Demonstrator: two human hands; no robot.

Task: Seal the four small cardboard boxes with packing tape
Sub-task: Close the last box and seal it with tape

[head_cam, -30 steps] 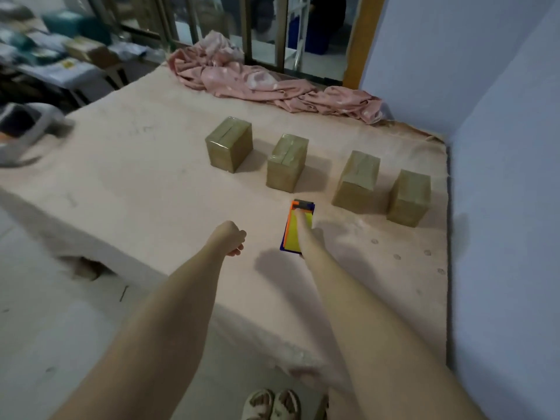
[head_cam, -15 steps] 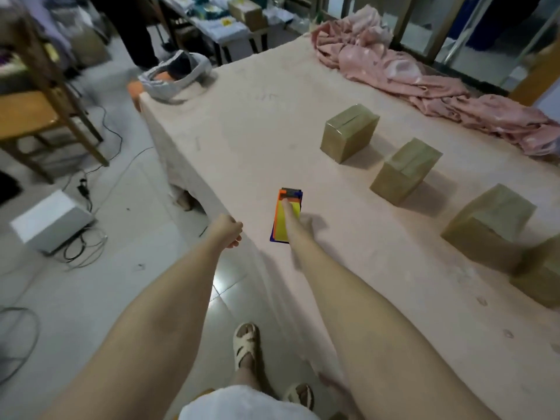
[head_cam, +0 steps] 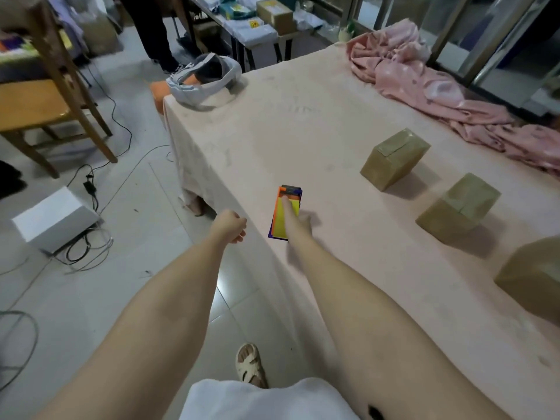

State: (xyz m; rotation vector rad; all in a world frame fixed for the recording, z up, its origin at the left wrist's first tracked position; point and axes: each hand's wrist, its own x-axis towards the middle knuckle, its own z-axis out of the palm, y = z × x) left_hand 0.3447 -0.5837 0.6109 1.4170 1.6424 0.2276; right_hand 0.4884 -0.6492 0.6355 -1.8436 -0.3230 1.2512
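Note:
Three brown cardboard boxes wrapped in shiny tape stand in a row on the pink-covered table (head_cam: 303,131): one (head_cam: 394,159) farthest, one (head_cam: 457,207) in the middle, and one (head_cam: 530,277) cut off by the right edge. My right hand (head_cam: 295,221) holds a flat yellow, orange and blue object (head_cam: 283,215) over the table's near-left edge, a finger lying along its top. My left hand (head_cam: 230,225) hangs beside the table over the floor, fingers curled in on nothing. No tape roll is in sight.
A crumpled pink cloth (head_cam: 439,95) lies along the table's far side and a grey bag (head_cam: 203,80) sits on its far-left corner. On the floor to the left are a white box (head_cam: 54,219) with cables and a wooden chair (head_cam: 45,95). A person's legs (head_cam: 154,31) stand behind.
The view has swung left and my body has shifted toward the table's left side. The fourth box has left the view. My right hand keeps its hold on the coloured object.

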